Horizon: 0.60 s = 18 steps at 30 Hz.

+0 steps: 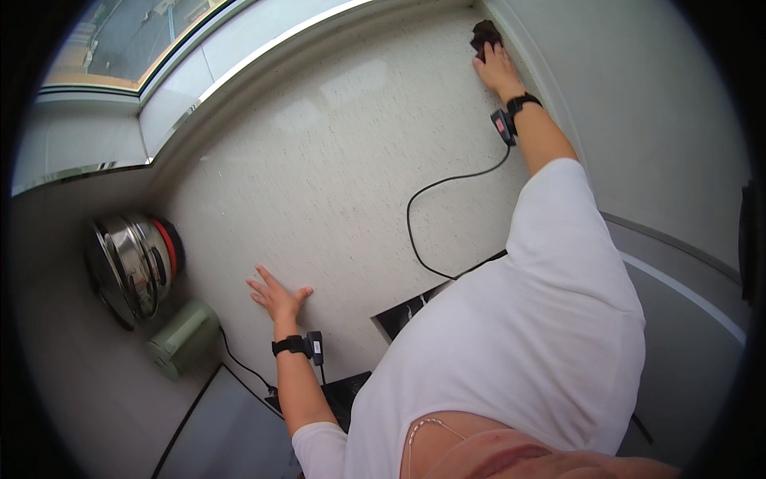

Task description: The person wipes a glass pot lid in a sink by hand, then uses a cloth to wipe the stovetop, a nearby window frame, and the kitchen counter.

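Note:
My right hand (pixel 498 70) reaches to the far right corner of a pale speckled countertop (pixel 347 173). Under its fingers is a crumpled dark brown cloth (pixel 485 35), close against the right-hand wall. My left hand (pixel 279 297) is at the near left part of the countertop with fingers spread and nothing in it; whether the palm touches the surface cannot be told. Each wrist wears a black strap with a small device, the right device (pixel 502 127) and the left device (pixel 315 347), both with cables.
A stainless steel pot (pixel 134 263) with a red band stands at the left. Beside it is a pale green appliance (pixel 185 338) with a black cord (pixel 242 359). The right device's cable (pixel 409 209) loops over the countertop. A window ledge (pixel 251 54) borders the far side; a wall (pixel 646 120) rises at right.

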Each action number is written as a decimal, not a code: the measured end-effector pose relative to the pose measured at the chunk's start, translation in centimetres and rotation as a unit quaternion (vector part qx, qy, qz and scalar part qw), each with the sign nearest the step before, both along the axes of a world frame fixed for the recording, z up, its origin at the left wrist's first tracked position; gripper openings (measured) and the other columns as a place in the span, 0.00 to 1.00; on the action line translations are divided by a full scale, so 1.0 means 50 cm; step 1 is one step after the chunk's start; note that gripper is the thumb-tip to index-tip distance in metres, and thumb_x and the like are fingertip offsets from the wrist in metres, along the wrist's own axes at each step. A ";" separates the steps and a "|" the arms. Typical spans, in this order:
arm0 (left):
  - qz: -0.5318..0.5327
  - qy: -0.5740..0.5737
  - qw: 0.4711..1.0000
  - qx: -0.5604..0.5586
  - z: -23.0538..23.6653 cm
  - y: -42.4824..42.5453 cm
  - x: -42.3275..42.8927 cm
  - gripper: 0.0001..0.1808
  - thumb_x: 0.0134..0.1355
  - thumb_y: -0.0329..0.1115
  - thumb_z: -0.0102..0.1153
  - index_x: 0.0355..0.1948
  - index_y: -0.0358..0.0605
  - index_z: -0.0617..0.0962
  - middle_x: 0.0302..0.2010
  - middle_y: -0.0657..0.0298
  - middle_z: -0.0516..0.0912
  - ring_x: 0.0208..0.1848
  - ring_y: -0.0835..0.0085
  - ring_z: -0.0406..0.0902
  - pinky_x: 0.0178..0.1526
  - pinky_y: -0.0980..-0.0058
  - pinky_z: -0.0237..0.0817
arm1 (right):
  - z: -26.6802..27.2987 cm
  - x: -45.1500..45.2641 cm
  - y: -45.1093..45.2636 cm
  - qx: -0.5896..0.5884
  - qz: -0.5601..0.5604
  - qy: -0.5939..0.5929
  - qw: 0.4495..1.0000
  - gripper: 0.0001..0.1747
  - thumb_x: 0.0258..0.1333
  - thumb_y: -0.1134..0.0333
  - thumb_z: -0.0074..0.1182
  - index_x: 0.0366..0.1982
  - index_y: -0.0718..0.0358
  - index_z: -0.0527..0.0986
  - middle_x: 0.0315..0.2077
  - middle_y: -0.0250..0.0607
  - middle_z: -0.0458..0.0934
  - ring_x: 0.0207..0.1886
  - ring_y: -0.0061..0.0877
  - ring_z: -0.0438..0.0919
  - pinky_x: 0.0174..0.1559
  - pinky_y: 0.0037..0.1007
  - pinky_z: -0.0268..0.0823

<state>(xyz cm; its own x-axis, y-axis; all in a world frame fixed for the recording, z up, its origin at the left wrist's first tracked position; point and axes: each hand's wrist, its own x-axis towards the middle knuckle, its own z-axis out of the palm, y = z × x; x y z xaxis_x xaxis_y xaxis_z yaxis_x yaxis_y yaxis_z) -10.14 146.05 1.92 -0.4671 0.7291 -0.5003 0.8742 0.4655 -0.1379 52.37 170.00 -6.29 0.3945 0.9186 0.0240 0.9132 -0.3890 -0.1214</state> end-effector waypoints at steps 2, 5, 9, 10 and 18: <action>0.003 0.003 1.000 0.006 0.004 -0.007 -0.005 0.77 0.28 0.50 0.81 0.72 0.56 0.39 0.72 0.40 0.34 0.72 0.37 0.36 0.72 0.52 0.42 | 0.002 -0.002 -0.068 -0.015 0.009 -0.012 1.000 0.38 0.60 0.47 0.44 0.66 0.61 0.56 0.68 0.52 0.51 0.70 0.44 0.52 0.68 0.42 0.47; -0.009 -0.002 0.999 0.031 -0.002 -0.023 -0.010 0.76 0.28 0.51 0.81 0.72 0.56 0.41 0.72 0.40 0.38 0.72 0.38 0.39 0.71 0.53 0.44 | 0.055 -0.028 -0.163 -0.109 -0.018 -0.005 0.994 0.35 0.59 0.50 0.45 0.63 0.62 0.61 0.66 0.52 0.56 0.68 0.43 0.57 0.67 0.43 0.50; 0.000 -0.025 0.997 0.069 0.009 -0.049 -0.007 0.70 0.32 0.50 0.80 0.72 0.55 0.47 0.72 0.41 0.42 0.72 0.40 0.41 0.70 0.54 0.46 | 0.121 -0.062 -0.276 -0.304 -0.066 -0.011 0.950 0.25 0.57 0.57 0.49 0.52 0.64 0.75 0.57 0.51 0.71 0.62 0.43 0.67 0.64 0.43 0.55; -0.025 -0.048 0.992 0.114 -0.010 -0.059 -0.019 0.67 0.34 0.49 0.79 0.71 0.54 0.50 0.72 0.41 0.42 0.72 0.40 0.42 0.70 0.55 0.47 | 0.109 -0.061 -0.298 -0.303 -0.062 -0.011 0.951 0.25 0.57 0.57 0.49 0.52 0.64 0.75 0.57 0.51 0.71 0.62 0.43 0.67 0.64 0.43 0.55; -0.098 -0.145 0.963 0.202 -0.060 -0.262 -0.069 0.56 0.44 0.43 0.74 0.70 0.47 0.55 0.70 0.36 0.42 0.71 0.40 0.45 0.69 0.53 0.47 | -0.026 0.011 -0.491 -0.486 0.163 -0.174 0.841 0.14 0.50 0.68 0.54 0.40 0.62 0.82 0.45 0.51 0.79 0.49 0.44 0.79 0.51 0.40 0.71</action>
<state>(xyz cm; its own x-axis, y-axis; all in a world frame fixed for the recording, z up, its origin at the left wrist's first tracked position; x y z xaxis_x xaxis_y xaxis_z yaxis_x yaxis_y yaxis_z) -13.59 132.95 -1.10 -0.1833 0.9520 -0.2452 0.9254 0.2513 0.2839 52.90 145.43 -7.57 0.2425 0.6298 -0.7379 0.9049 0.1274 0.4061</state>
